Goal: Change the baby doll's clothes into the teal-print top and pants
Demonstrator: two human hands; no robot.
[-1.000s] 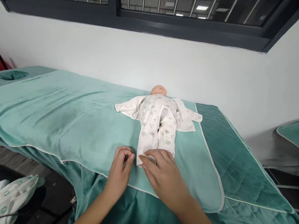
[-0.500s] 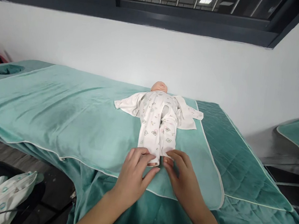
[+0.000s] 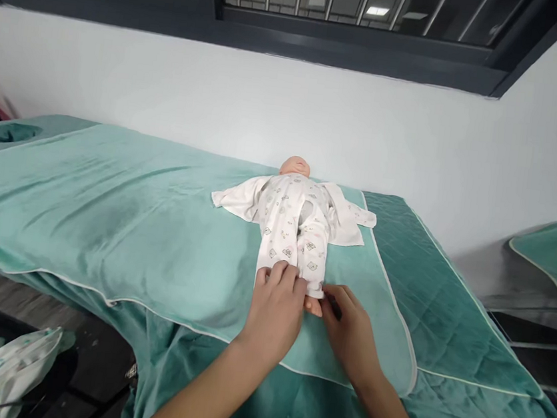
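On the green-covered bed [image 3: 131, 219], a clothed doll [image 3: 285, 213] lies w/ long axis approx. 12–6 o'clock, head [image 3: 295, 165] at 12. R hand [image 3: 351, 338] is nearer the cuff [image 3: 315, 292], which lies at its 10–11 o'clock; R grip appears pinched, thumb & index on the cuff's outer edge. Bare foot [image 3: 314, 306] shows at 6 from cuff. L hand [image 3: 271, 315], approx. 8 o'clock from same cuff, curls over the other trouser leg [image 3: 277, 246]; fingertips hidden, so can't tell if L grip is closed on cloth.
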